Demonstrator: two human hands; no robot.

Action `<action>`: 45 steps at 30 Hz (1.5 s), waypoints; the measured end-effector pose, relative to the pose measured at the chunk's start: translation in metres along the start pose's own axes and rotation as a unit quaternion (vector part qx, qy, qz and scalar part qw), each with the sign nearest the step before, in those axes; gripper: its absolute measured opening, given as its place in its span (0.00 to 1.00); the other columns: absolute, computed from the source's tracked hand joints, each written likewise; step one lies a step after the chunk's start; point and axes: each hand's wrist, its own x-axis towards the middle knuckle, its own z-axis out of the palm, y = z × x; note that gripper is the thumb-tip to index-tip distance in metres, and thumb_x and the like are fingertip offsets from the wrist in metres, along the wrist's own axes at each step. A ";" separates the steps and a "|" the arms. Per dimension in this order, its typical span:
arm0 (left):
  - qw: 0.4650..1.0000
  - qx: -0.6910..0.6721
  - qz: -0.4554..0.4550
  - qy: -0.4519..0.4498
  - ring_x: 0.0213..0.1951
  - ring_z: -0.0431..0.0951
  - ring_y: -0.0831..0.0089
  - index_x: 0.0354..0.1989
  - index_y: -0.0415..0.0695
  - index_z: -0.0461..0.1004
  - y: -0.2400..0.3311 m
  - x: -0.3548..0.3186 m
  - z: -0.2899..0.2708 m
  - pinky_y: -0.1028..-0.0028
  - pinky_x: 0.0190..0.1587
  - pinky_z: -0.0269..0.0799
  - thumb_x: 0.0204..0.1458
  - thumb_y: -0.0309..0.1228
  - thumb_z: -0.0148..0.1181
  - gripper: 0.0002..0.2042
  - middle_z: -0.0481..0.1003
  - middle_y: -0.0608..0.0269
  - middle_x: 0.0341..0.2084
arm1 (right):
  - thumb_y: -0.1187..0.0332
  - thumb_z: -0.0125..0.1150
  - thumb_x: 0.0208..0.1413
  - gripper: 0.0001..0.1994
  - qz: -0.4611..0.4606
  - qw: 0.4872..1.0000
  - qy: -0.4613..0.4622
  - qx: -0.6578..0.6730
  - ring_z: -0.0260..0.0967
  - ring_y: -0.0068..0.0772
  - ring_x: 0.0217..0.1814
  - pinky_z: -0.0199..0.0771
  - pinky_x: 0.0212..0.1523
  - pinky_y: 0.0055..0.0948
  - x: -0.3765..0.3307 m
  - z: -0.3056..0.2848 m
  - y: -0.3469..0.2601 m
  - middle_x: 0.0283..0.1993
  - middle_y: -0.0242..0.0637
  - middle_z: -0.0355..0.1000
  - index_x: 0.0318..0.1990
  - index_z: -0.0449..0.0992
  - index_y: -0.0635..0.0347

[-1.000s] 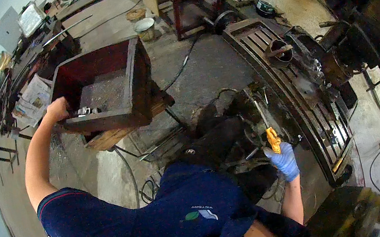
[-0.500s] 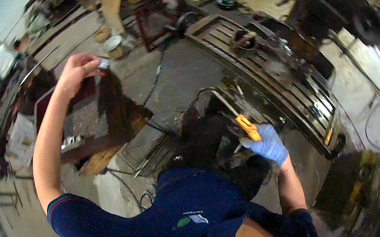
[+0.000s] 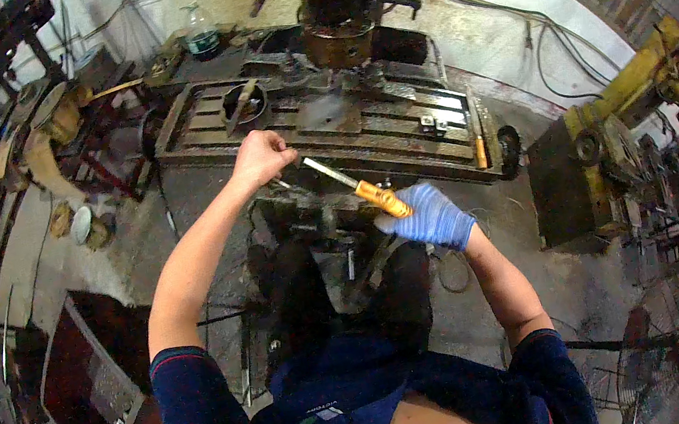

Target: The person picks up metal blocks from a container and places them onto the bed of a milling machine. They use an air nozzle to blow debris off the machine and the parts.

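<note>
Pot [image 3: 251, 122] (brush [image 3: 248, 90] inside, perhaps) beyond left hand [image 3: 262, 157]

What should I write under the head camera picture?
The gloved right grip holds a yellow-handled tool near the bare left grip, by a slotted metal table.

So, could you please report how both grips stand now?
Right grip closed on yellow-handled tool. Left grip near its tip, contents unclear. Slotted table beyond.
</note>
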 end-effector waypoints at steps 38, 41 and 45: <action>0.908 0.274 0.271 0.166 0.28 0.76 0.55 0.29 0.41 0.73 0.014 0.153 0.091 0.61 0.32 0.71 0.38 0.24 0.53 0.08 0.75 0.50 0.23 | 0.67 0.62 0.48 0.12 0.191 0.913 0.292 0.211 0.68 0.19 0.27 0.68 0.29 0.20 -0.060 0.003 0.122 0.27 0.34 0.73 0.35 0.76 0.68; 0.905 0.312 0.253 0.138 0.27 0.76 0.54 0.29 0.42 0.73 0.018 0.155 0.090 0.60 0.30 0.71 0.40 0.27 0.53 0.07 0.74 0.49 0.22 | 0.66 0.61 0.48 0.12 0.177 0.897 0.325 0.242 0.66 0.17 0.27 0.67 0.28 0.19 -0.059 -0.010 0.110 0.26 0.34 0.73 0.35 0.76 0.69; 0.900 0.328 0.251 0.139 0.25 0.76 0.54 0.29 0.42 0.72 0.018 0.159 0.093 0.59 0.29 0.71 0.42 0.30 0.53 0.07 0.74 0.49 0.21 | 0.67 0.62 0.46 0.13 0.141 0.913 0.323 0.205 0.67 0.18 0.28 0.68 0.30 0.19 -0.053 -0.025 0.086 0.27 0.34 0.74 0.35 0.76 0.68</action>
